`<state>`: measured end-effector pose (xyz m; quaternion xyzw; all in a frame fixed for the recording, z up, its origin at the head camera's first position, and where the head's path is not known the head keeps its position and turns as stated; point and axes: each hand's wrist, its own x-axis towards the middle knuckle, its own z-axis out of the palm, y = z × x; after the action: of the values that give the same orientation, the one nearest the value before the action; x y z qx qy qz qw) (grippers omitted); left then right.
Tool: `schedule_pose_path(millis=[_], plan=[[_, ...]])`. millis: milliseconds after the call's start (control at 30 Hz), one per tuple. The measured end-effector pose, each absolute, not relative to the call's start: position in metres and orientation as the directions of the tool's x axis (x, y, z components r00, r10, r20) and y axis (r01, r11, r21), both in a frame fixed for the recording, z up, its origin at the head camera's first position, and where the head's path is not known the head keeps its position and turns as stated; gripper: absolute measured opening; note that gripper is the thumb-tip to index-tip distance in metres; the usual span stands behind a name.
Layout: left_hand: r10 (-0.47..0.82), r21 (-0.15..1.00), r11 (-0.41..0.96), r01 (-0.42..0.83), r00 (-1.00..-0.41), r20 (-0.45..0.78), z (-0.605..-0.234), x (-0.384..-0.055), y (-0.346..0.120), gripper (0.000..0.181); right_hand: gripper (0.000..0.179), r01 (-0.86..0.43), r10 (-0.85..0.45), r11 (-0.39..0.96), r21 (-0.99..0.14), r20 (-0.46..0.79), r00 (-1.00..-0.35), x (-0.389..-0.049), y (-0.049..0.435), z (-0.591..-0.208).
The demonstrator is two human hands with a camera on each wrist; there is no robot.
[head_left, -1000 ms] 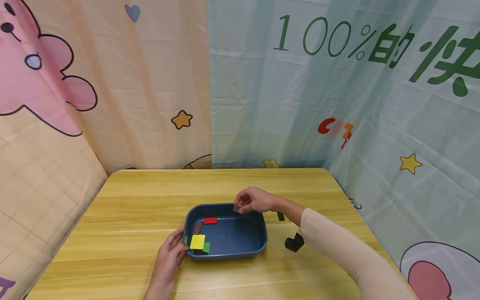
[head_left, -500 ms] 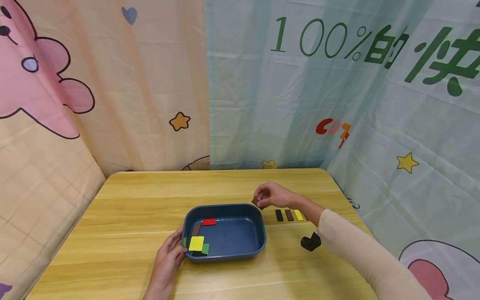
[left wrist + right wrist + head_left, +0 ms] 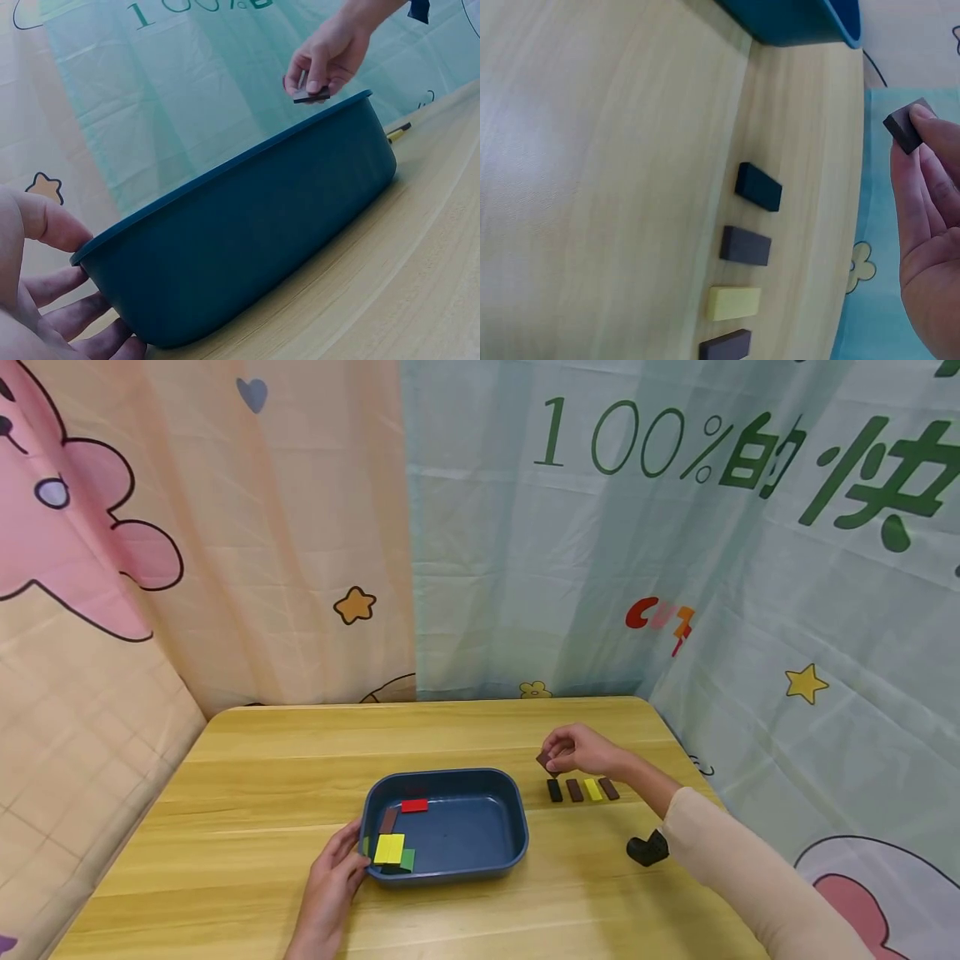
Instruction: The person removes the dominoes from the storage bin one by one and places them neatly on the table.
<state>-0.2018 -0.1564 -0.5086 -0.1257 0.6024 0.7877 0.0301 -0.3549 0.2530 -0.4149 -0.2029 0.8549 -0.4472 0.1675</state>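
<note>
My right hand (image 3: 581,750) pinches a brown block (image 3: 906,126) between thumb and fingers, raised above the table beyond the row. Just below lies that row: a black block (image 3: 555,791), a brown block (image 3: 574,791), a yellow block (image 3: 592,789) and another brown block (image 3: 609,789). With my left hand (image 3: 330,881) I hold the left end of a blue plastic box (image 3: 450,877), thumb at the rim and fingers against the outer wall. Inside the box are a red block (image 3: 414,806), a brown block (image 3: 388,820), yellow blocks (image 3: 389,849) and a green block (image 3: 407,860).
A small black object (image 3: 647,849) of unclear kind lies near the right forearm. The wooden table (image 3: 262,760) ends at a printed curtain (image 3: 487,568) behind and to the right.
My right hand has moved rightward out of the box with the brown block, to above the row, which has come into full view. The left hand stays at the box.
</note>
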Motion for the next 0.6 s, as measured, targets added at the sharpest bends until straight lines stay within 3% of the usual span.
schedule_pose_path(millis=[233, 600], plan=[[-0.103, 0.942, -0.272, -0.198, -0.967, -0.233, -0.508, -0.201, -0.156, 0.064, 0.023, -0.162, -0.423, 0.536, -0.828, -0.097, -0.901, -0.347, 0.27, -0.441], [-0.106, 0.938, -0.28, -0.205, -0.964, -0.243, -0.508, -0.201, -0.155, 0.064, 0.021, -0.069, -0.395, 0.427, -0.902, -0.118, -0.911, -0.317, 0.279, -0.49]])
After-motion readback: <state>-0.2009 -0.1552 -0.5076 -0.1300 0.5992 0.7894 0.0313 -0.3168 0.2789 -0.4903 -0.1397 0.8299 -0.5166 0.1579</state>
